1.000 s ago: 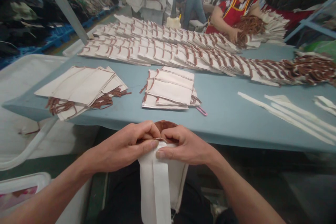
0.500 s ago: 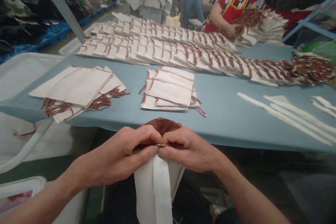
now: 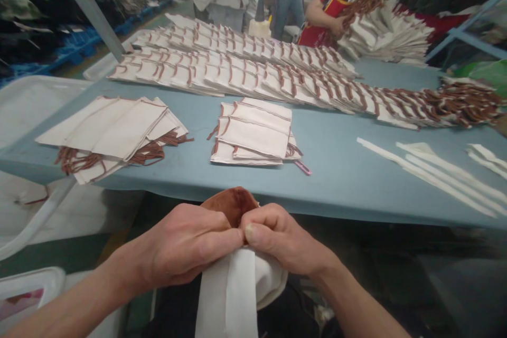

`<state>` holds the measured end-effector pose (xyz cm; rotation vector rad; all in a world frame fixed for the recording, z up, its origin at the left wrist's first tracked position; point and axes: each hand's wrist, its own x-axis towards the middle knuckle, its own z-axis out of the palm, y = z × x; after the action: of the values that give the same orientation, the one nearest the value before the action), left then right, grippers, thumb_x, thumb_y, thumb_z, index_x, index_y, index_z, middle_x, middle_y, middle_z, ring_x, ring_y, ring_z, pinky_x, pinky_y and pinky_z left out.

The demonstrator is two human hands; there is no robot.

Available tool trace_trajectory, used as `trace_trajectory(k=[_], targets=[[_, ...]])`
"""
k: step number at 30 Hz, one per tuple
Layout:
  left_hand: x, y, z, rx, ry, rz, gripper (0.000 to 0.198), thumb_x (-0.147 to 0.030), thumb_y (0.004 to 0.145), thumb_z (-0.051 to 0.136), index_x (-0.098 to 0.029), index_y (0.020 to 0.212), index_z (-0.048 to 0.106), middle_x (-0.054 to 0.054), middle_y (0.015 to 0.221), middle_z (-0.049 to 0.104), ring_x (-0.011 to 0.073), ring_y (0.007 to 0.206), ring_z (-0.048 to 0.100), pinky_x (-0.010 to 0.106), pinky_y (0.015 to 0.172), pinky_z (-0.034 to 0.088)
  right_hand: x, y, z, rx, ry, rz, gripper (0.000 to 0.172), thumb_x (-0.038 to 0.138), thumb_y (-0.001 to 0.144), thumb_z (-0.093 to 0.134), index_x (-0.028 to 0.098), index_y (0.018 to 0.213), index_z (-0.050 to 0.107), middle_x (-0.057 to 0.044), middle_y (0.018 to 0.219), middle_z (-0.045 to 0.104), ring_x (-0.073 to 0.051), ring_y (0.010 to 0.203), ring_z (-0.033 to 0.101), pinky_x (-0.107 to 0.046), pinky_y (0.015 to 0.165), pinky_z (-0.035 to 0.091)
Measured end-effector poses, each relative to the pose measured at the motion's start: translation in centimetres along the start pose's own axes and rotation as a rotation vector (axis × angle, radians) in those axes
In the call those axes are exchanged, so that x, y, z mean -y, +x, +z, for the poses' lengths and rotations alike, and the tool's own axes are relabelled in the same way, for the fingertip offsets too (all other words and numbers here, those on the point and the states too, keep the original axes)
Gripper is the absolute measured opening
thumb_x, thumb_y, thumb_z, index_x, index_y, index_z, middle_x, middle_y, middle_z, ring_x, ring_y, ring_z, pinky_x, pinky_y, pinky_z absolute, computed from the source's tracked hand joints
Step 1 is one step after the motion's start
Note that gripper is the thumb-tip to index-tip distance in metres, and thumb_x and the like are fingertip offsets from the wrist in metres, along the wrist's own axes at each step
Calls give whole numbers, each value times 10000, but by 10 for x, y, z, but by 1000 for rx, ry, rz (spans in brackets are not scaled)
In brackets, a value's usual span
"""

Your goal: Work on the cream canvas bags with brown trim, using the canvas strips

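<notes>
A white cloth piece (image 3: 227,296) with a brown lining (image 3: 232,203) hangs over my lap, below the table's front edge. My left hand (image 3: 198,240) pinches its upper edge from the left. My right hand (image 3: 279,235) grips the same edge from the right, and the thumbs and fingertips of both hands meet at the middle. A pale strip (image 3: 241,290) runs down from the fingertips. Just beyond the hands, a small stack of white pieces with brown trim (image 3: 257,134) lies on the blue table (image 3: 325,174), with a pink tool (image 3: 303,168) at its corner.
On the left lies another stack with brown cords (image 3: 111,127). Long overlapping rows of white pieces (image 3: 237,76) cross the table's back. White strips (image 3: 431,174) lie at the right. Across the table, a person in a red apron (image 3: 330,13) holds a bundle (image 3: 380,31).
Both hands have shifted slightly lower, and the brown lining shows more between them. The cloth bulges under my right hand. Across the table, the person's bundle has been lifted and spread out.
</notes>
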<state>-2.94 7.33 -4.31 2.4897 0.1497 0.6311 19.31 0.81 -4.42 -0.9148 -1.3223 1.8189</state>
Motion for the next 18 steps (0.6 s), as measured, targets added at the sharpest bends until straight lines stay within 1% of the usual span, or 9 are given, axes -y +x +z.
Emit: trace_trajectory(k=[3, 5, 7, 9, 10, 11, 13, 16, 18], targets=[[-6, 1, -2, -50, -12, -25, 280, -79, 960, 503, -252, 1157, 601, -10, 699, 684, 154, 568, 597, 270, 573, 406, 6, -5, 1, -6, -127, -27, 550, 655, 968, 560, 193, 675, 505, 58, 612, 382, -91, 550, 322, -223, 498, 276], [-12, 3, -7, -51, -49, -138, 172, -135, 981, 551, -239, 1104, 610, -9, 759, 720, 146, 613, 632, 247, 600, 424, 16, -10, 0, 4, -343, -111, 444, 508, 1037, 511, 183, 741, 575, 38, 650, 494, -104, 592, 434, -230, 569, 354], [-19, 7, -15, -9, -121, -243, 93, -253, 998, 601, -232, 1088, 611, -1, 847, 751, 145, 677, 661, 227, 630, 442, 26, -16, -1, 30, -596, -218, 348, 363, 1073, 463, 179, 830, 631, 5, 733, 619, -122, 660, 538, -253, 656, 398], [-25, 11, -21, 46, -194, -280, 132, -339, 1041, 538, -231, 1061, 612, -10, 852, 739, 140, 689, 651, 218, 645, 445, 34, -21, 0, 44, -838, -297, 327, 287, 1084, 424, 179, 865, 641, -28, 775, 674, -142, 682, 577, -284, 670, 392], [-26, 13, -22, 74, -209, -286, 180, -347, 1064, 484, -232, 1005, 610, -22, 814, 716, 133, 672, 631, 215, 642, 440, 36, -23, 1, 46, -937, -320, 332, 274, 1085, 412, 182, 856, 634, -36, 763, 674, -152, 671, 574, -298, 656, 381], [-27, 14, -23, 96, -201, -281, 242, -334, 1083, 434, -229, 938, 598, -30, 771, 688, 126, 651, 606, 215, 636, 431, 38, -24, 2, 44, -1008, -332, 339, 267, 1086, 403, 186, 842, 624, -38, 743, 666, -158, 653, 565, -307, 640, 370], [-27, 16, -20, 98, -103, -226, 327, -282, 1095, 390, -219, 811, 539, -38, 683, 621, 120, 597, 544, 236, 596, 392, 38, -25, 4, 39, -1045, -352, 340, 256, 1084, 399, 194, 823, 607, -32, 714, 650, -159, 633, 557, -311, 626, 364], [-21, 13, -12, 10, 152, -71, 386, -265, 1087, 428, -224, 703, 440, -41, 586, 521, 132, 519, 419, 310, 533, 289, 32, -23, 5, 35, -947, -386, 316, 235, 1075, 397, 196, 843, 607, -23, 721, 653, -149, 641, 570, -294, 644, 382], [-16, 9, -8, -61, 248, -14, 422, -268, 1093, 413, -230, 673, 394, -44, 555, 465, 139, 499, 358, 332, 524, 248, 28, -20, 4, 17, -909, -397, 303, 221, 1067, 395, 196, 848, 604, -17, 713, 651, -145, 634, 566, -289, 645, 384]])
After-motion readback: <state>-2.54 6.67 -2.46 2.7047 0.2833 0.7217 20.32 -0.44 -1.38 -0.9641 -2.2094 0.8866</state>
